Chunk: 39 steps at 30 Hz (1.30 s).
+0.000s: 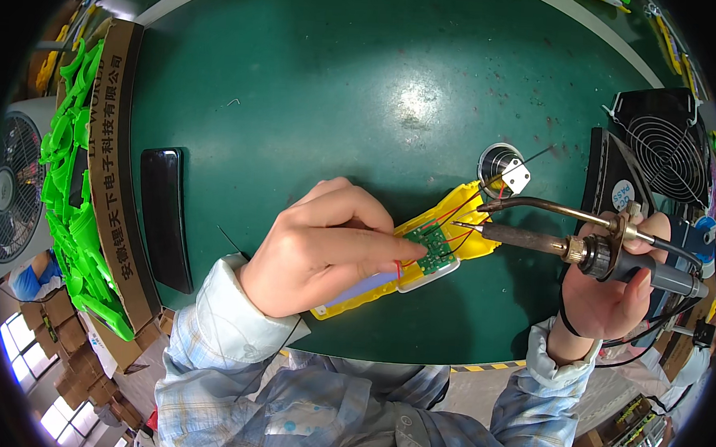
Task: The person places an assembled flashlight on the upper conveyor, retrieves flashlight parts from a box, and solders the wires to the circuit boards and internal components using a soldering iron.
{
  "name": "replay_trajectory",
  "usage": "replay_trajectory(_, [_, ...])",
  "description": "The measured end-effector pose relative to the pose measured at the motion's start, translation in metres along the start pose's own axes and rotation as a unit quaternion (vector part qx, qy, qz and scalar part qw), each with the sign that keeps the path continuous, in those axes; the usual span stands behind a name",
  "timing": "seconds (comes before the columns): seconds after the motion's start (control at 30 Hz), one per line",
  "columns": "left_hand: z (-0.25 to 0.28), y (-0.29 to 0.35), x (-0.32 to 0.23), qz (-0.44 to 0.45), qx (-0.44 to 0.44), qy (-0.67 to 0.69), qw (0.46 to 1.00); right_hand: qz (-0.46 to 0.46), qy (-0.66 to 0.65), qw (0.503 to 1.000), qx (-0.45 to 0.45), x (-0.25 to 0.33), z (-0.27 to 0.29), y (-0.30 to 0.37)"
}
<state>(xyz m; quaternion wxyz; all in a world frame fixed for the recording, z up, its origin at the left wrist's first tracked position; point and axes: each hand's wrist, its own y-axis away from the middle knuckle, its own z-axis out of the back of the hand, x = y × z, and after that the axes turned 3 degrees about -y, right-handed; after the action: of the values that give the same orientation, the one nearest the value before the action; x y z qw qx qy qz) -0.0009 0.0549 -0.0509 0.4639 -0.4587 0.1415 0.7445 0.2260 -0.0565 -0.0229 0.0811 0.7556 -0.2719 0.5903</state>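
A yellow plastic housing [459, 197] lies slanted on the table, with a lavender-blue block [360, 294] in its lower part. On top of it sits a small green circuit board [434, 249] with red and black wires. My left hand [325, 246] is closed at the board's left edge, fingertips pinched on it; a short red wire shows beneath them. My right hand [611, 290] grips a soldering iron [525, 237] with a curved metal feed tube [554, 204] clamped above it. The iron's tip is at the wires by the board's right side. Beyond the housing stands a round speaker [500, 162] with a white plate [517, 176].
A cardboard box [120, 173] of bright green plastic parts [75, 203] stands at the left, with a black phone [166, 219] beside it. On the right are a black fan [665, 149] and cables. A grey fan [16, 189] stands beyond the box.
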Motion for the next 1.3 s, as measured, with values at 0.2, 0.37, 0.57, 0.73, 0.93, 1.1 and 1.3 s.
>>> replay_trajectory(0.2, [0.001, 0.000, 0.006, -0.022, 0.021, 0.040, 0.999, -0.013, 0.004, 1.000, -0.011, 0.000, -0.005, 0.000])
replay_trajectory(0.37, [-0.001, -0.001, 0.004, 0.030, 0.009, 0.103, 0.994, -0.032, -0.053, 0.997, 0.055, 0.003, -0.003, -0.001])
replay_trajectory(0.57, [-0.001, -0.004, -0.002, 0.021, 0.052, 0.051, 0.997, -0.042, -0.087, 0.989, 0.112, 0.008, 0.004, -0.001])
replay_trajectory(0.73, [0.000, -0.003, -0.005, 0.055, 0.052, 0.026, 0.997, -0.043, -0.089, 0.987, 0.124, 0.005, 0.002, 0.002])
replay_trajectory(0.93, [-0.005, -0.001, -0.007, 0.051, 0.003, 0.006, 0.999, 0.072, 0.015, 0.989, 0.131, 0.003, 0.007, 0.009])
replay_trajectory(1.1, [-0.006, -0.001, -0.006, 0.026, -0.037, -0.041, 0.998, 0.070, 0.087, 0.982, 0.150, 0.001, 0.005, 0.008])
replay_trajectory(1.3, [-0.006, 0.001, -0.006, 0.014, -0.050, -0.067, 0.996, 0.020, 0.024, 0.982, 0.184, 0.005, 0.009, 0.004])
